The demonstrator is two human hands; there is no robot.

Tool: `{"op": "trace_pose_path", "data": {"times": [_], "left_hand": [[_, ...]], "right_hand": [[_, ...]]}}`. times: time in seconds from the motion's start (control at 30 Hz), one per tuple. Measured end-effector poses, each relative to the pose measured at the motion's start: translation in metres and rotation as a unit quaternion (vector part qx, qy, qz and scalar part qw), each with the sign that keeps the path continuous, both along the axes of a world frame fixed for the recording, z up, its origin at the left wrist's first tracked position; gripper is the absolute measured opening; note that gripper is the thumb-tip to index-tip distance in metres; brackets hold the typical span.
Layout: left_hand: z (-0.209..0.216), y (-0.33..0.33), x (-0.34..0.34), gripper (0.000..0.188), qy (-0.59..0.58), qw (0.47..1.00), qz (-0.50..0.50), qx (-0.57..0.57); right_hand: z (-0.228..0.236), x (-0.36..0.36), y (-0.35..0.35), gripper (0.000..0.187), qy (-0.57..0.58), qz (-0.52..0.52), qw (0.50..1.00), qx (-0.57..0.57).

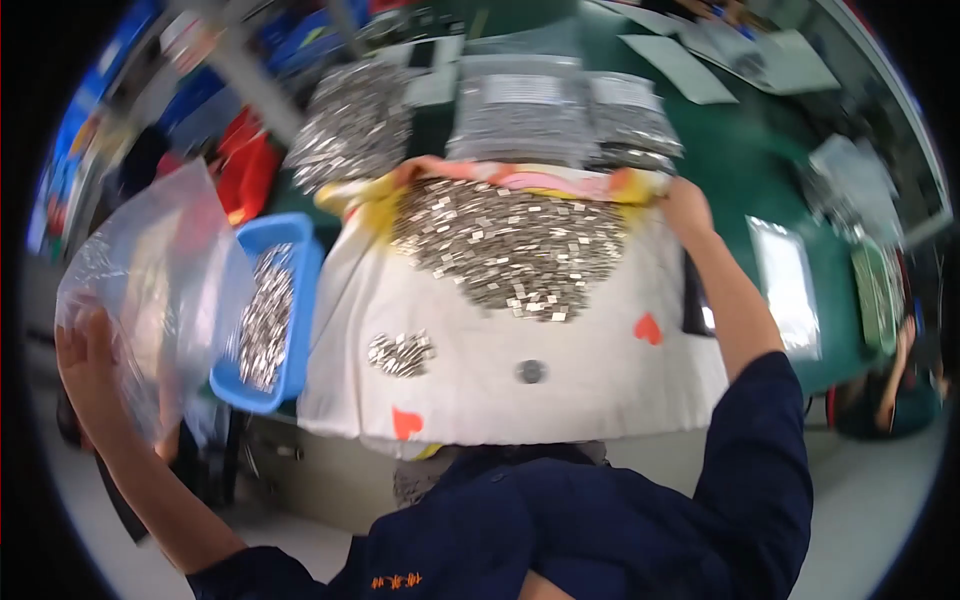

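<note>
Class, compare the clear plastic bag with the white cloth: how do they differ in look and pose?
Look: the clear plastic bag is see-through, while the white cloth is opaque, with red hearts.
Pose: the bag is held up in the air, whereas the cloth is spread out beneath a heap of metal pieces.
Shared: each is held by one hand, the bag by the left hand, the cloth by the right hand.

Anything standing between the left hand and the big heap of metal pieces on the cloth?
Yes: beside the left hand is the clear plastic bag it holds, then the blue tray, just left of the cloth. The heap lies beyond.
</note>
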State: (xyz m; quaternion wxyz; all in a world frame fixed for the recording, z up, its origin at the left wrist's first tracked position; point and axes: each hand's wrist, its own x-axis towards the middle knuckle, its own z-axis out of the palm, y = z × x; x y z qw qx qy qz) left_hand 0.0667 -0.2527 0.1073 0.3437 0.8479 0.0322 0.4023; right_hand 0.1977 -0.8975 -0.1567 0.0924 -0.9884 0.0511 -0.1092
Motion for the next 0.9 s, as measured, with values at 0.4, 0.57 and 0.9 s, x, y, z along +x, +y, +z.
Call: {"op": "trace_pose_path", "data": {"times": [0.4,0.57,0.9], "left_hand": [[-0.053,-0.405,0.122,0.029,0.194,0.891,-0.385,0.143],[-0.090,-0.459,0.145,0.044,0.125,0.878,-0.404,0.225],[-0.116,-0.496,0.152,0.046,0.148,0.861,-0.385,0.298]], "right_hand": [[0.000,-0.012,0.008,0.012,0.000,0.048,0.992,-0.118],[0.003,-0.004,-0.015,0.011,-0.033,-0.014,0.997,0.073],[0.003,0.005,-0.027,0.009,0.088,-0.098,0.851,0.508]]}}
